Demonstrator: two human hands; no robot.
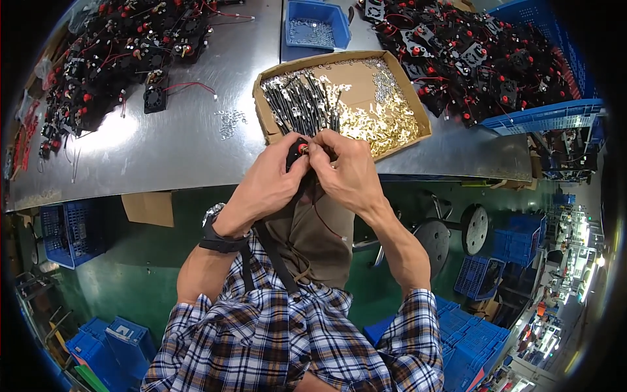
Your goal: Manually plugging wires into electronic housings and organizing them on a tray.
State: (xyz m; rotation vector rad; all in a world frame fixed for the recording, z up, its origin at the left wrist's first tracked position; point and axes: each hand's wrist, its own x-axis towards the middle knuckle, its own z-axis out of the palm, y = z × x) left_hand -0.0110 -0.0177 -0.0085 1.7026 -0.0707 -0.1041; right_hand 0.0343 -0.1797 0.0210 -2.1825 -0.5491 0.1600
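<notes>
My left hand [273, 179] is closed round a small black part with a red terminal post [302, 149], held just off the table's front edge. At the post, the fingertips of my right hand [347, 166] are pinched together; whatever sits between them is too small to make out. A thin dark wire with a white connector [344, 238] hangs below my hands. Just beyond them lies a shallow cardboard tray [358, 95]. It holds black cables with ring ends [297, 104], gold-coloured metal tabs [382, 124] and silver washers [385, 85].
Piles of black fan assemblies [130, 52] with red posts and wires cover the table [189, 157] at left and right. A blue bin [317, 29] of small metal parts stands behind the tray. Loose washers [230, 123] lie left of it. Round stools [431, 245] stand below right.
</notes>
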